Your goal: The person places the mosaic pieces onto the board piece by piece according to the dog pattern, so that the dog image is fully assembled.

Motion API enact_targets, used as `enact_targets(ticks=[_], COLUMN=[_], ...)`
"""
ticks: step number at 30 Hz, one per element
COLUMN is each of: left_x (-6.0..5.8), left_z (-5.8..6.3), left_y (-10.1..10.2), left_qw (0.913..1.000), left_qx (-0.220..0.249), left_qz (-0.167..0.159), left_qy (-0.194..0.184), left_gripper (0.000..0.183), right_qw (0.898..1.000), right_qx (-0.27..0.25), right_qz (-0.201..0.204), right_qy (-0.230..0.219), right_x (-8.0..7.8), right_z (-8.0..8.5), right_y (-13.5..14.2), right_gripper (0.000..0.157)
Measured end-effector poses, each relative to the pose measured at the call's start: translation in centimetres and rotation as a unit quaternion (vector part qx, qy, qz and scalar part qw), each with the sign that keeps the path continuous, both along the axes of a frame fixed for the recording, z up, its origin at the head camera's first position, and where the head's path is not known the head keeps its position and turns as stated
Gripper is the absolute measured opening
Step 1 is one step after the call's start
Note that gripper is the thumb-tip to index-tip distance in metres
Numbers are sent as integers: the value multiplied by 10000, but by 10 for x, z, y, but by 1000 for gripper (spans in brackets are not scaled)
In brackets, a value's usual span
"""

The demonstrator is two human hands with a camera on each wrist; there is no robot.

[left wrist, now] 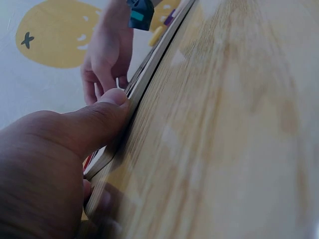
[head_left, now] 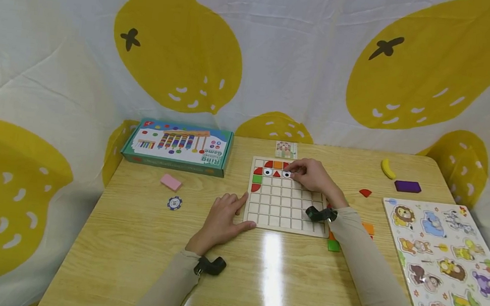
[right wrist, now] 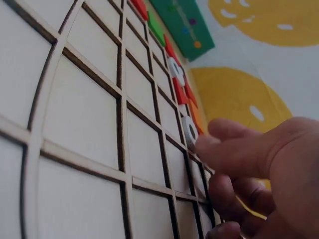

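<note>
A wooden grid board (head_left: pixel 265 219) lies on the table with red, orange and green tiles along its top rows and left column. One eye tile (head_left: pixel 267 172) sits beside a red triangle tile (head_left: pixel 276 174). My right hand (head_left: pixel 311 175) pinches a second eye tile (head_left: pixel 286 175) at its cell, the fingertips right at its edge in the right wrist view (right wrist: pixel 189 130). My left hand (head_left: pixel 222 216) rests at the board's lower left, fingers spread. Its thumb (left wrist: pixel 112 98) lies over the board's near edge; its index finger touches the left side.
A picture card (head_left: pixel 286 150) lies behind the board. Loose tiles (head_left: pixel 334 245) lie partly under the right forearm, and a red quarter-round tile (head_left: pixel 365 192) farther right. Around them are an animal puzzle (head_left: pixel 438 273), toy banana (head_left: pixel 388 168), purple block (head_left: pixel 408 186), game box (head_left: pixel 178 147), pink block (head_left: pixel 171 182) and chip (head_left: pixel 174 203).
</note>
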State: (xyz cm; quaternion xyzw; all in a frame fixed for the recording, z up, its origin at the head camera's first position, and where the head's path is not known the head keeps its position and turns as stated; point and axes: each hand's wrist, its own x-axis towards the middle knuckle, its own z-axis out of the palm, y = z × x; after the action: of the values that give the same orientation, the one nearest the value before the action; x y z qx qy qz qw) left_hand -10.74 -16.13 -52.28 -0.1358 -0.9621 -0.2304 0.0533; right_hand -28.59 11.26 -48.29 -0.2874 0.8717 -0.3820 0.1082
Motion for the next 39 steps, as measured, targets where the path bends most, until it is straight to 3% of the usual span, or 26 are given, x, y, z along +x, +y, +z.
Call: enact_targets(ticks=[3, 6, 9, 12, 15, 18, 25, 29, 35, 39], left_x=[0, 0, 0, 3, 3, 1, -1, 0, -1, -1], left_z=[0, 0, 2, 2, 1, -1, -5, -4, -4, -5], left_y=[1, 2, 0, -3, -5, -5, -1, -1, 0, -1], left_qw=[10000, 10000, 10000, 9999, 9998, 9998, 9998, 9999, 9999, 9999], left_qx=[-6, -5, 5, 35, 46, 91, 84, 103, 148, 159], left_qz=[1, -15, 23, 112, 163, 128, 71, 56, 55, 29], left_qy=[-13, -41, -61, -98, -118, -140, -138, -36, 22, 55], left_gripper=[88, 88, 88, 88, 88, 88, 89, 89, 88, 88], right_qw=[9994, 9975, 9921, 9840, 9790, 9786, 9761, 9787, 9766, 9820], right_qx=[-280, -262, 321, 1126, 1555, 1559, 1371, 772, -736, -938], right_qz=[-181, -624, -1111, -1268, -1234, -1252, -1548, -1726, -1933, -1593], right_qy=[17, 195, 490, 554, 458, 490, 669, 795, 596, 379], right_x=[3, 9, 15, 21, 23, 24, 31, 36, 42, 46], right_z=[3, 13, 21, 19, 11, 3, -2, -5, -4, -2], right_y=[21, 60, 107, 144, 162, 169, 175, 162, 99, 50], right_gripper=[25, 30, 32, 32, 30, 24, 22, 24, 28, 28])
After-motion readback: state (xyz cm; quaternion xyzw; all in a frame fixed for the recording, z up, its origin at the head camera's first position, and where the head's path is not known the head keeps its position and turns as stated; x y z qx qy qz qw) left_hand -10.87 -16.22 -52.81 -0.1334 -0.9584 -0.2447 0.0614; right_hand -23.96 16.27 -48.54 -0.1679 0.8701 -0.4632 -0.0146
